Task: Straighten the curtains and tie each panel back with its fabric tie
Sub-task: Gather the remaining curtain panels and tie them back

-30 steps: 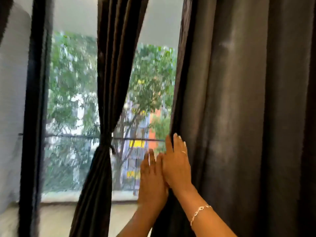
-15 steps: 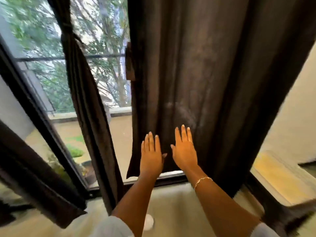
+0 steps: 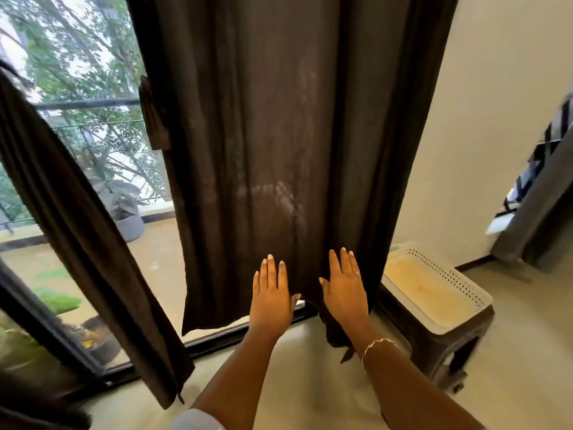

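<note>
A wide dark brown curtain panel [image 3: 273, 144] hangs loose in front of the window, its hem just above the floor. My left hand [image 3: 271, 294] lies flat on its lower part with straight fingers. My right hand [image 3: 345, 288], with a ring and a bracelet, presses flat against the same panel a little to the right. A fabric tie [image 3: 153, 116] dangles at the panel's left edge. A second dark panel [image 3: 77, 231] hangs slanting at the left.
A brown stool [image 3: 446, 342] carrying a white perforated tray [image 3: 440, 290] stands right of the curtain by the cream wall. The black window frame [image 3: 46, 333] runs along the floor. Potted plants sit outside on the balcony.
My view has tilted from window height down to the floor. Both hands have slid down the right panel to near its hem and moved apart.
</note>
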